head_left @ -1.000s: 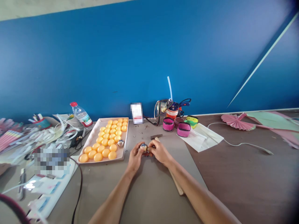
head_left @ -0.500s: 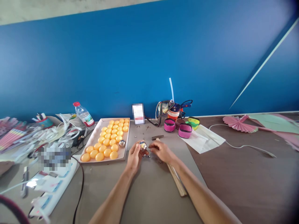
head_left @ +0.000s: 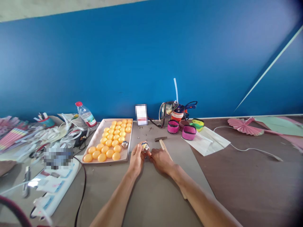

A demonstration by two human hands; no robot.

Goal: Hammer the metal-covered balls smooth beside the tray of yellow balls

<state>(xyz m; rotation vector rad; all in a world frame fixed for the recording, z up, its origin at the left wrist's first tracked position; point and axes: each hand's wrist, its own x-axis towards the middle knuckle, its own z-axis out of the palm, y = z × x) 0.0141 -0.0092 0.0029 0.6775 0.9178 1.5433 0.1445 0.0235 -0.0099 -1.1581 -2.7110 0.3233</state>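
My left hand is closed round a shiny silver ball, with a patch of gold and blue showing on it. Close against the ball's lower right side is my right hand, its fingers curled together; what they pinch, if anything, is hidden. A hammer lies just beyond the right hand, its wooden handle running under that hand and forearm. To the left, a shallow white tray holds rows of orange balls and another silver ball at its right side. Tiny dark bits lie behind the hands.
A bottle, a power strip, a cutter knife and tangled cables crowd the left. Pink wrist bands, white paper and an orange-blue cup stand back right. A pink paper fan lies far right.
My right hand has moved left and down, closing the gap to the silver ball. My left hand still holds the ball in nearly the same place.
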